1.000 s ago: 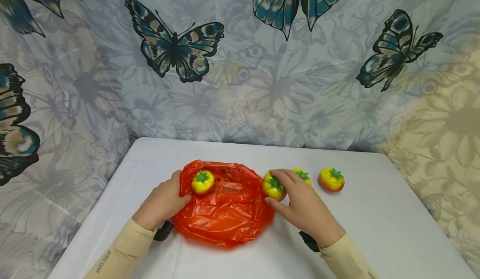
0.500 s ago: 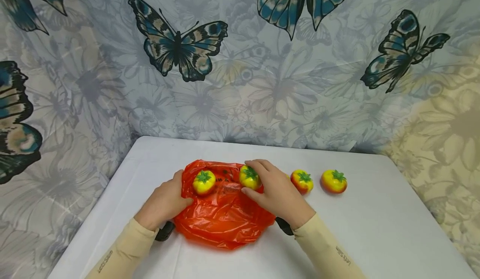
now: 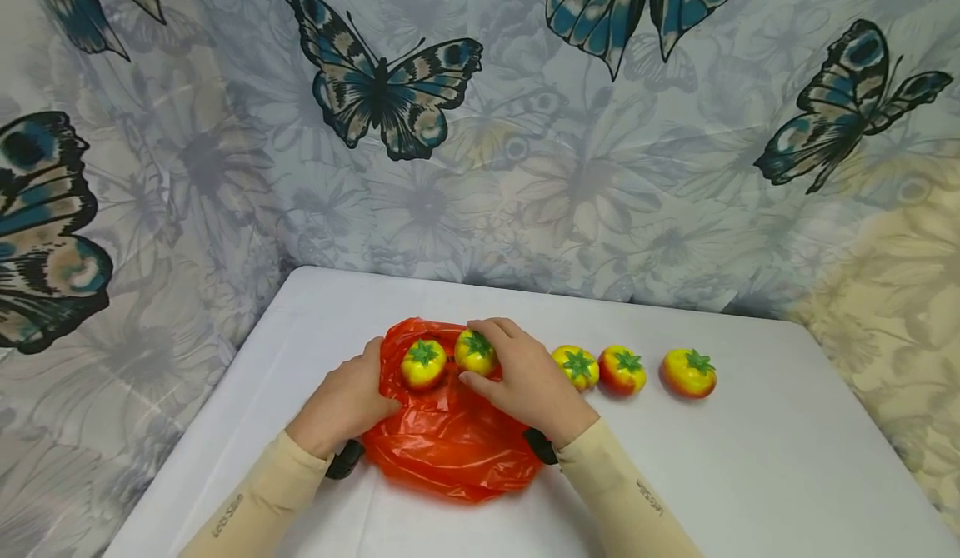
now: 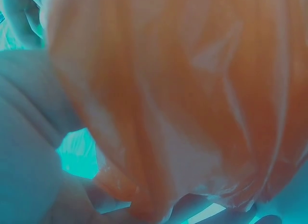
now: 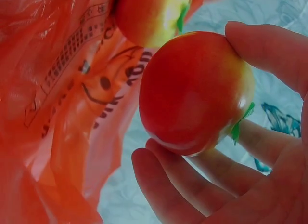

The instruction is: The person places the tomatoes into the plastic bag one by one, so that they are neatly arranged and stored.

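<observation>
An orange-red plastic bag lies on the white table, its printed inside showing at the back. My left hand grips the bag's left edge, thumb in front; in the left wrist view, the bag fills most of the frame. One red-and-yellow tomato with a green star-shaped top rests on the bag near that hand. Over the bag's back right part, my right hand holds a second tomato. The right wrist view shows thumb and fingers round this tomato, beside the printed plastic.
Right of the bag, a yellow tomato and a redder tomato sit side by side. Another tomato stands farther right on the white table. Behind the table hangs a butterfly-patterned cloth.
My right hand has carried its tomato leftward from the bag's right edge to over the bag, close to the tomato there. The left hand keeps its grip. The view has shifted slightly.
</observation>
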A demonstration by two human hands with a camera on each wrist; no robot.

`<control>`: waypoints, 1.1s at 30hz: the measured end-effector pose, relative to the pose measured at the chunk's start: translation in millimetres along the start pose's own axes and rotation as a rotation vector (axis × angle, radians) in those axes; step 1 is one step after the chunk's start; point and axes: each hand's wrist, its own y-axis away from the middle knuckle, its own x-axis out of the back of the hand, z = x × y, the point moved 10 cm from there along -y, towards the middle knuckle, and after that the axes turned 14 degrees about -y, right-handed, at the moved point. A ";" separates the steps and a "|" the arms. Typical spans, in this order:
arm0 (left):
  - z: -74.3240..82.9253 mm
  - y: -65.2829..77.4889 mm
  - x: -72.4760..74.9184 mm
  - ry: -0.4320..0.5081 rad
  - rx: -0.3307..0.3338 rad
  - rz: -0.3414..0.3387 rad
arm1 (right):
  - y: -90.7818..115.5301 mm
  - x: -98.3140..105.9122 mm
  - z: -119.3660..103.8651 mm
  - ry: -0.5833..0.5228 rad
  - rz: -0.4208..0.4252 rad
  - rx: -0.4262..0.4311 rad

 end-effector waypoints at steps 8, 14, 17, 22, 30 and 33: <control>3.3 -1.8 -1.4 -0.004 0.007 0.000 | -5.1 -6.0 6.1 -0.011 -0.006 -0.013; 3.7 -2.9 -2.9 -0.014 0.006 -0.008 | -8.3 -12.1 12.7 -0.015 -0.025 -0.058; 1.6 -1.7 -2.9 -0.022 0.015 -0.010 | -10.2 -16.6 14.6 -0.011 -0.041 -0.063; 0.8 -0.3 -1.4 -0.029 0.011 -0.001 | -12.1 -20.4 19.9 -0.005 -0.044 -0.067; 2.3 -0.9 -2.0 -0.053 0.016 -0.001 | -12.3 -24.6 25.5 -0.008 -0.056 -0.083; 2.4 -0.7 -3.3 -0.071 0.025 -0.004 | -11.8 -26.7 27.2 -0.004 -0.060 -0.083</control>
